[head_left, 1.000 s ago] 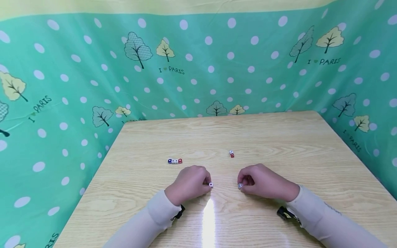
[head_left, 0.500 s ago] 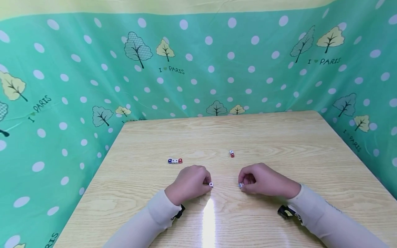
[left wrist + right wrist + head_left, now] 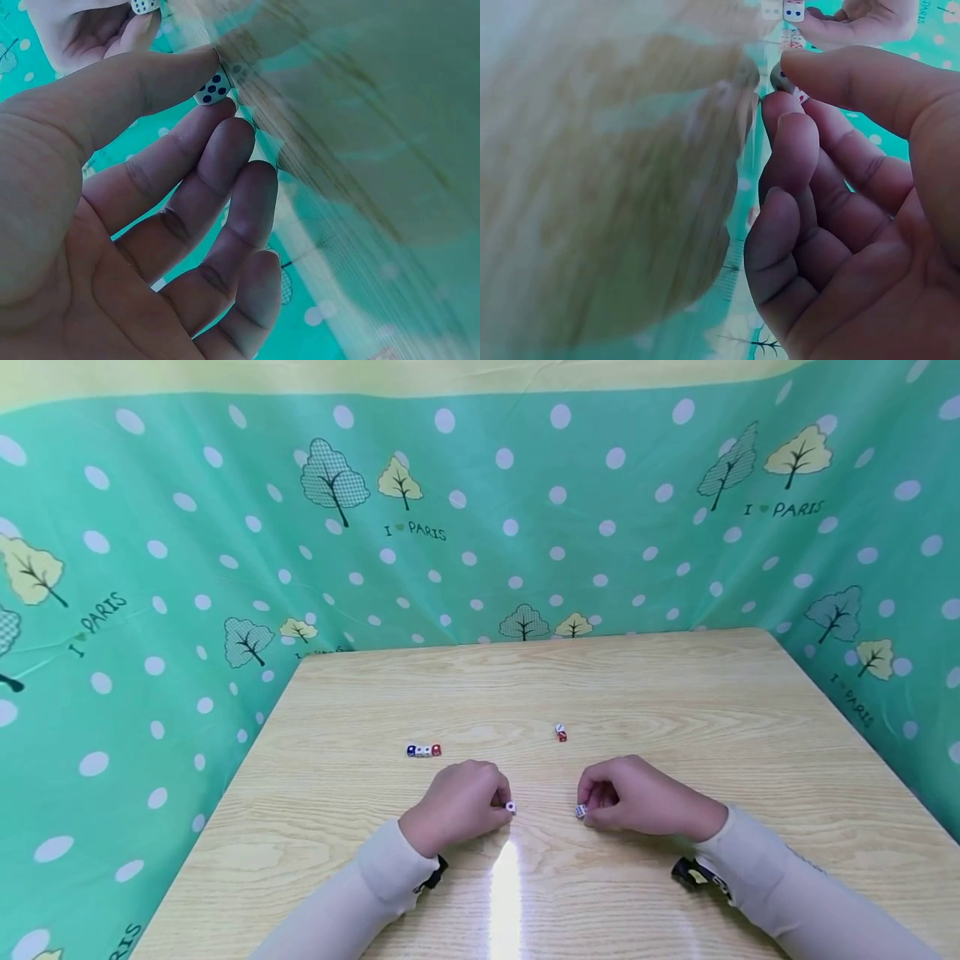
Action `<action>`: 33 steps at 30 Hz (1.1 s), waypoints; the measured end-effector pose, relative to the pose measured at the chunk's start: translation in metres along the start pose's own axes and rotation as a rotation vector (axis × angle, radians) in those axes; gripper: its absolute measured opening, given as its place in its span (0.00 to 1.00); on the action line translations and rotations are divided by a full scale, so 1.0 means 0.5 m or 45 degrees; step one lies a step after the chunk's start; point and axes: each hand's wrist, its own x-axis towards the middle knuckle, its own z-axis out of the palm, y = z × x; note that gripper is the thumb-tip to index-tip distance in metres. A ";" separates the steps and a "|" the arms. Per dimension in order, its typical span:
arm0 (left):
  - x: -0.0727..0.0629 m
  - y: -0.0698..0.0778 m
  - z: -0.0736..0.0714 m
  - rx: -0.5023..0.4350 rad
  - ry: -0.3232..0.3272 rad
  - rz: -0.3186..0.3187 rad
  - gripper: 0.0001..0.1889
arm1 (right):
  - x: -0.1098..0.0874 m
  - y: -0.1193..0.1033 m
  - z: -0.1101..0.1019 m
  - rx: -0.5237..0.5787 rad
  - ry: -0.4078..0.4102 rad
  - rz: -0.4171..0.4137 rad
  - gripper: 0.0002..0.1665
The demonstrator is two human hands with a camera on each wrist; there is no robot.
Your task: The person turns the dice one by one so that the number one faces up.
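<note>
My left hand (image 3: 463, 803) pinches a white die (image 3: 511, 807) between thumb and index finger, low over the table. In the left wrist view this die (image 3: 214, 88) shows a face with dark pips beneath the thumb tip. A short way to the right, my right hand (image 3: 637, 797) holds another white die (image 3: 581, 811) by thumb and fingertips, its dotted face toward the left hand. From the right wrist camera that die (image 3: 781, 77) is mostly hidden behind the thumb and fingers. A gap of bare wood separates the two hands.
Beyond the left hand lies a short row of dice (image 3: 423, 751), blue, white and red, side by side. A white die (image 3: 559, 727) touches a red die (image 3: 562, 737) farther back. The wooden table (image 3: 360, 693) meets a green dotted curtain (image 3: 465, 510) at its back and sides.
The die in my right hand has turned slightly between the fingertips, and that hand has shifted a touch to the right. My left hand and the dice on the table stay put.
</note>
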 end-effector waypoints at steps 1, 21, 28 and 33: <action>0.000 0.000 0.000 0.000 -0.002 -0.002 0.07 | 0.000 -0.001 0.000 0.005 0.000 0.001 0.09; -0.003 -0.003 -0.002 -0.020 -0.002 -0.014 0.07 | 0.005 0.003 -0.001 -0.052 -0.035 -0.025 0.10; 0.002 -0.008 0.001 -0.056 -0.021 -0.010 0.05 | 0.003 0.008 0.000 -0.052 -0.038 0.011 0.10; 0.001 -0.017 -0.001 -0.181 -0.073 -0.039 0.06 | 0.001 0.006 -0.001 -0.053 -0.047 -0.006 0.10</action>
